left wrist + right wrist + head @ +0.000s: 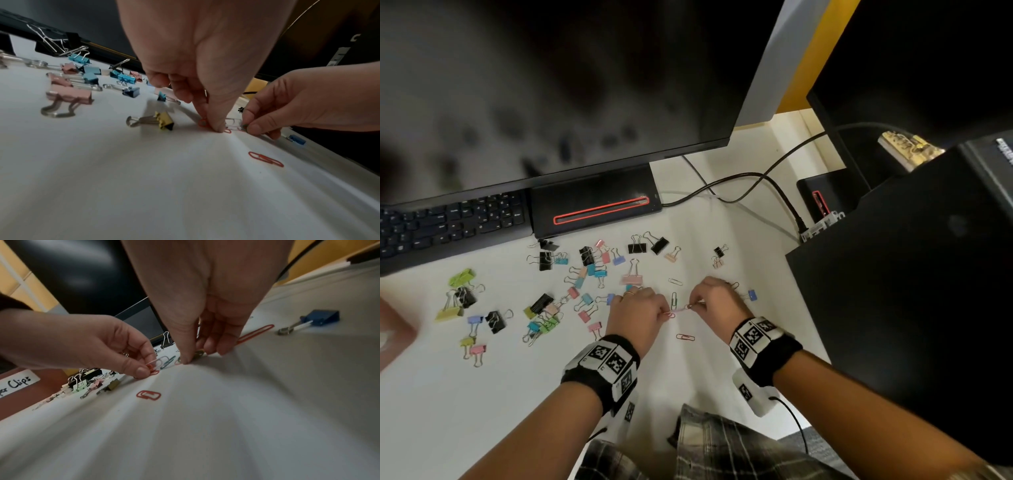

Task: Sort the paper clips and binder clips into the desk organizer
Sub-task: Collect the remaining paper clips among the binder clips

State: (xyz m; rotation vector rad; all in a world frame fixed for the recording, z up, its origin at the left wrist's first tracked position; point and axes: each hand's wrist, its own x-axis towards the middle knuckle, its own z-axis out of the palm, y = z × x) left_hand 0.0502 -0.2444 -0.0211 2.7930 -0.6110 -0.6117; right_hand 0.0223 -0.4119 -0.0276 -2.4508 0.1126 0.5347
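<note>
My left hand (665, 313) pinches a pale pink paper clip (681, 309) low over the white desk (688, 377), with a red clip (203, 122) under its fingertips (216, 128). My right hand (693, 306) pinches a small olive clip (198, 353) at the pink clip's other end; I cannot tell whether the two are linked. In the right wrist view my left hand (145, 369) holds the pink clip (155, 364). A loose red paper clip (685, 337) lies just in front of the hands, and a green one (674, 299) just behind them. Several coloured and black binder clips (585, 274) are scattered to the left.
The brown organizer (393, 329), labelled "Clips" (18, 382), sits at the desk's left edge. A monitor base (595, 202) and keyboard (448, 222) stand behind the clips. A black box (911, 291) fills the right side, with cables (756, 178) behind. A blue binder clip (752, 294) lies beside my right hand.
</note>
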